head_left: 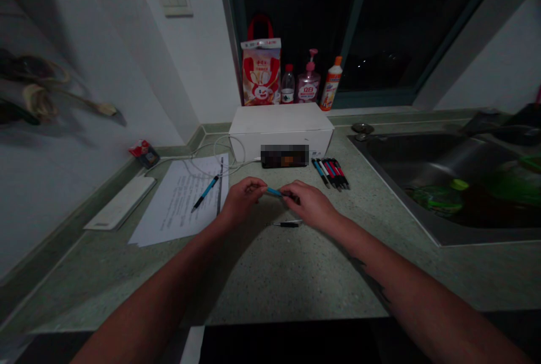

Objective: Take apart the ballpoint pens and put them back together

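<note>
Between my two hands is a slim blue pen barrel (274,191), held level above the counter. My left hand (244,198) pinches its left end, and my right hand (310,202) grips the right end, the fingers hiding that tip. Just below them on the counter lie a black pen part (289,225) and thin pieces beside it, too small to make out well. A blue and black pen (205,194) rests on printed sheets (169,206) to the left of my left hand. Beyond my right hand several pens (331,173) lie side by side in a row.
A phone with a blurred screen (284,156) leans on a white box (281,121), its white cable looping left. Bottles (308,85) and a red-and-white bag (261,74) stand behind. A sink (393,183) is at right; a white flat box (122,203) lies at left.
</note>
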Demonstrator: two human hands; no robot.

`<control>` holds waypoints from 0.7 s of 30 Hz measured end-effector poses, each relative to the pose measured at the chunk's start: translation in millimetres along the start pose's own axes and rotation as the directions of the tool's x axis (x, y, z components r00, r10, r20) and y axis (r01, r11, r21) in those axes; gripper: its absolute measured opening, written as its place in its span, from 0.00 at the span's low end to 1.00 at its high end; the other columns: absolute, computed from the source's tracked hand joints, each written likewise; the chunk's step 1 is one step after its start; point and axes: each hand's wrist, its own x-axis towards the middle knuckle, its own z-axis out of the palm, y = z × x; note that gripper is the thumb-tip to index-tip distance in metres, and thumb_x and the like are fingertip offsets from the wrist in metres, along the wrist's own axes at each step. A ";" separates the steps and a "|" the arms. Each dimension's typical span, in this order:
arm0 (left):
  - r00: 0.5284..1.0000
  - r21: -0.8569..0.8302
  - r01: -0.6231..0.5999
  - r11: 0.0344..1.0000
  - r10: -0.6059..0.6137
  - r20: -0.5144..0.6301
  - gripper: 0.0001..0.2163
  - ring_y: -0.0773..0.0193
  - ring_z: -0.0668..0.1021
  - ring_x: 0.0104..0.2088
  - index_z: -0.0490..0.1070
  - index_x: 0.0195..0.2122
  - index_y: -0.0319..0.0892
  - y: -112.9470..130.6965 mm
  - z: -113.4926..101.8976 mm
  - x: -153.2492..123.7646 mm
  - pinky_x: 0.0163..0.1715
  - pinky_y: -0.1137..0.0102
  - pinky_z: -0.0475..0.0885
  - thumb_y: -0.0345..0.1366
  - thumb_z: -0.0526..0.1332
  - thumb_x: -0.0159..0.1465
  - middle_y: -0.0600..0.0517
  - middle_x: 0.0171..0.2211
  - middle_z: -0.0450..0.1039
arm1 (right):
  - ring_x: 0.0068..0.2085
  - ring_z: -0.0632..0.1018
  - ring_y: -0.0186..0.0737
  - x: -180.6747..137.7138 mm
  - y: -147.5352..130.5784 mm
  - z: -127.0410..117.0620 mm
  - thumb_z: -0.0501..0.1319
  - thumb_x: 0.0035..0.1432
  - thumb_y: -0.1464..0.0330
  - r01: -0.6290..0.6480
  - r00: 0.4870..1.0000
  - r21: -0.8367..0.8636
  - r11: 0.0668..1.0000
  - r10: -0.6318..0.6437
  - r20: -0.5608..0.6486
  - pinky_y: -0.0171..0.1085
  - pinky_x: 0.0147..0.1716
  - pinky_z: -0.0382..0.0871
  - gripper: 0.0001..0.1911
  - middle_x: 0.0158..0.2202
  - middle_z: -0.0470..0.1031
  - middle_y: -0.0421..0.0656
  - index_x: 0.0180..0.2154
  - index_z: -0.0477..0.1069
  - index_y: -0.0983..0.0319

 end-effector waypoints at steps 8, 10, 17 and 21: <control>0.999 0.004 -0.019 1.000 0.019 0.026 0.12 0.65 0.75 0.31 0.73 0.42 0.41 1.2 1.3 -1.2 0.31 0.70 0.70 0.40 0.64 0.58 0.51 0.33 0.75 | 0.35 0.78 0.41 -0.1 -2.1 2.1 0.60 0.60 0.71 -0.119 0.991 0.003 0.993 0.119 -0.053 0.37 0.35 0.66 0.07 0.36 0.79 0.42 0.41 0.72 0.59; 0.992 0.094 -0.089 0.992 0.080 0.102 0.11 0.64 0.75 0.31 0.74 0.40 0.41 4.4 -0.7 -3.8 0.33 0.69 0.71 0.40 0.65 0.58 0.51 0.32 0.74 | 0.35 0.79 0.42 1.0 -1.1 1.5 0.60 0.60 0.70 -0.178 0.978 0.022 0.984 0.179 -0.110 0.37 0.35 0.66 0.07 0.35 0.79 0.43 0.42 0.70 0.59; 0.845 0.417 -0.340 0.843 0.080 0.528 0.05 0.60 0.75 0.33 0.78 0.33 0.44 14.4 -9.4 -14.9 0.34 0.67 0.68 0.35 0.68 0.55 0.50 0.32 0.75 | 0.34 0.78 0.42 3.2 3.4 -1.4 0.59 0.58 0.70 -0.255 0.941 0.059 0.965 0.261 -0.217 0.37 0.33 0.66 0.07 0.34 0.78 0.43 0.40 0.67 0.59; 0.802 0.455 -0.410 0.791 0.075 0.593 0.03 0.59 0.74 0.31 0.78 0.30 0.44 13.2 -8.9 -14.4 0.33 0.68 0.66 0.34 0.66 0.55 0.50 0.30 0.74 | 0.35 0.79 0.43 2.5 3.0 -1.6 0.59 0.58 0.69 -0.252 0.942 0.032 0.967 0.253 -0.222 0.38 0.34 0.66 0.07 0.35 0.79 0.44 0.41 0.67 0.59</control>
